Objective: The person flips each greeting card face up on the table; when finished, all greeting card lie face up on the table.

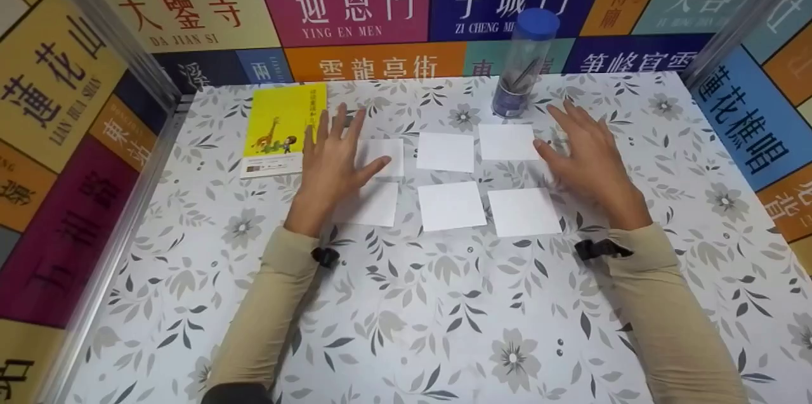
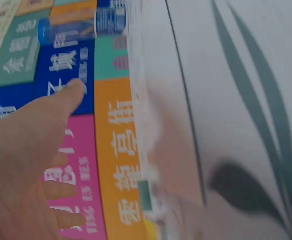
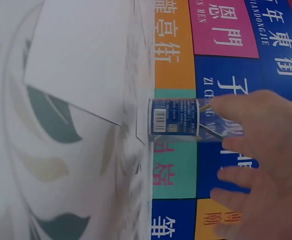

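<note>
Six blank white paper squares (image 1: 451, 206) already lie in two rows of three mid-desk, the flat, spread left hand (image 1: 332, 160) covering the left pair, the right hand (image 1: 587, 153) open, empty, beside the far-right square.

White paper squares: six, laid in two rows of three on the bench (image 1: 444, 328). Far row, from 10 to 2 o'clock: first square (image 1: 384, 155), second square (image 1: 445, 151), third square (image 1: 507, 141). Near row, from 8 to 4 o'clock: fourth square (image 1: 374, 204), fifth square (image 1: 451, 205), sixth square (image 1: 524, 211).

Yellow book (image 1: 280, 128): one, at 10 o'clock of the squares.

Clear tube with blue cap (image 1: 524, 65): one, at 1 o'clock.

Hands: two, the left hand (image 1: 333, 160) at 9 o'clock, the right hand (image 1: 587, 156) at 3 o'clock.
</note>
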